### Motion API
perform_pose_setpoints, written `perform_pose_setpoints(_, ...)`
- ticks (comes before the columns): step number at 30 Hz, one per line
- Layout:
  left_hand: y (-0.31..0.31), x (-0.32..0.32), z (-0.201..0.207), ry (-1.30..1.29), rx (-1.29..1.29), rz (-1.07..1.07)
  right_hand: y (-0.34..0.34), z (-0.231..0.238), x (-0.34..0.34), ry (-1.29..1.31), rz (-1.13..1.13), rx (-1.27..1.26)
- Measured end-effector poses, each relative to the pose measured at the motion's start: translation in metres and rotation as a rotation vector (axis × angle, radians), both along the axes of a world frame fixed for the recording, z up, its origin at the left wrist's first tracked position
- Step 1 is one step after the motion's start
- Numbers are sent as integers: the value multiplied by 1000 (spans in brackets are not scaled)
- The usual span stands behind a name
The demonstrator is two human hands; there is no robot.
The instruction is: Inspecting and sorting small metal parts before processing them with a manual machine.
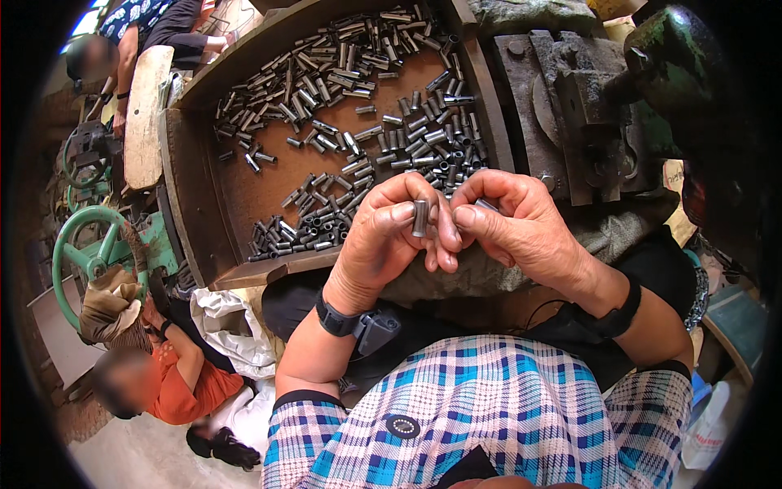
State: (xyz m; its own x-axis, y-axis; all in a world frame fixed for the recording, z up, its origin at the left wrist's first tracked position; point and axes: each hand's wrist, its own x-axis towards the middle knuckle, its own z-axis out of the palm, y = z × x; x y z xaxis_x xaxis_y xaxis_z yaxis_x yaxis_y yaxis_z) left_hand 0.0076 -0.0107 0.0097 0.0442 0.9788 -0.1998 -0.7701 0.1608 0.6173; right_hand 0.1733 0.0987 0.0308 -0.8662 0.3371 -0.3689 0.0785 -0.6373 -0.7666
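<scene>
My left hand (383,240) pinches a short dark metal tube (420,218) upright between thumb and fingers. My right hand (521,224) is close against it, fingers curled, and holds another small metal tube (486,204) that shows only partly. Both hands hover over the near edge of a rusty brown metal tray (236,196) that holds several loose metal tubes (391,106), scattered and heaped. A black band is on each of my wrists.
A dark press machine (586,122) stands to the right of the tray. To the left, a person in an orange shirt (175,383) with a work glove (110,301) reaches toward a green handwheel (90,244). Another person (147,33) sits at the far left.
</scene>
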Motion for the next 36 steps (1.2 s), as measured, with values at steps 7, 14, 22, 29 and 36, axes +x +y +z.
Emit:
perform_pose_setpoints(7, 1, -4, 3, 16, -82, 31, 3, -1, -3, -184, 31, 342)
perform_pose_setpoints(14, -4, -4, 6, 199, -235, 70, -1, -3, -3, -199, -38, 531)
perform_pose_setpoints(22, -10, -6, 5, 478, -249, 61, 11, -1, -3, -102, 77, 1432)
perform_pose_setpoints(29, -13, -4, 9, 592, -206, 126, 1, -7, -8, -223, -96, 640)
perform_pose_setpoints(36, -13, -6, 7, 495, -226, 157, 8, -6, -5, -136, -53, 318)
